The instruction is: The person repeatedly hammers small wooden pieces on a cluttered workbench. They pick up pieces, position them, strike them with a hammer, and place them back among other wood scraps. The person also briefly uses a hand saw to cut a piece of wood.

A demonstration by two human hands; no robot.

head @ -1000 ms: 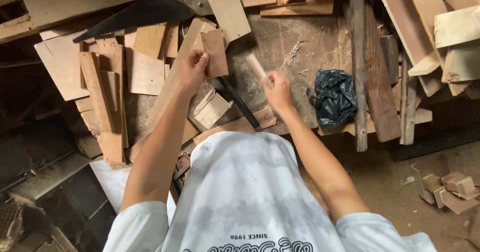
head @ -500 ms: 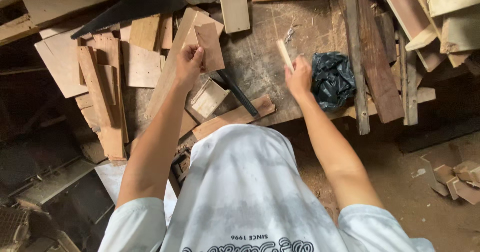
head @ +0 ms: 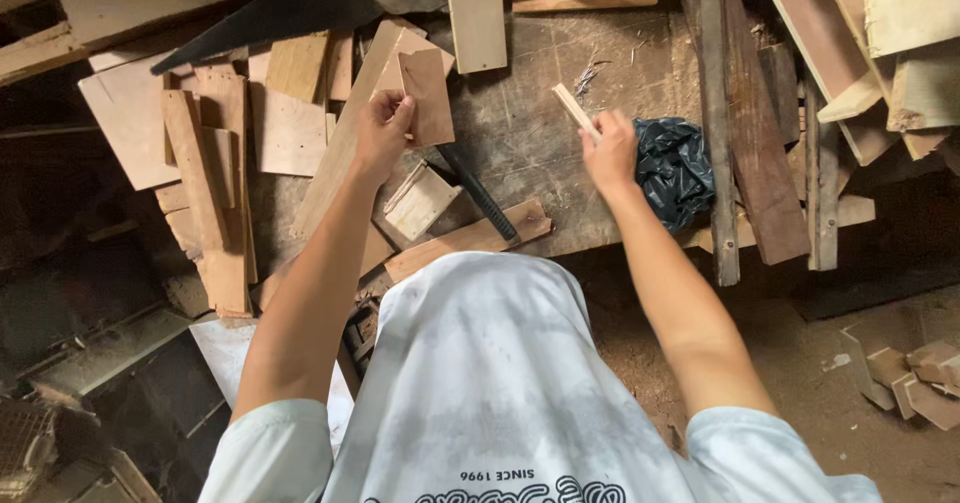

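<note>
My left hand (head: 382,133) grips a small flat brown wooden board (head: 430,93) by its lower left edge, holding it over a cluttered workbench (head: 530,153). My right hand (head: 610,151) holds a thin pale wooden stick (head: 575,111) that points up and to the left. Between the two hands, on the bench, lie a dark-handled tool (head: 480,195) and a small pale wood block (head: 420,201). A crumpled black plastic bag (head: 675,168) sits just right of my right hand.
A handsaw blade (head: 270,11) lies at the upper left over a heap of plywood offcuts (head: 215,153). Long planks (head: 770,113) are stacked at the right. Wood blocks (head: 915,371) lie on the dirt floor at lower right.
My right hand has moved right and a little up with the stick, toward the black bag. My left hand keeps its hold on the board. The camera view has shifted slightly.
</note>
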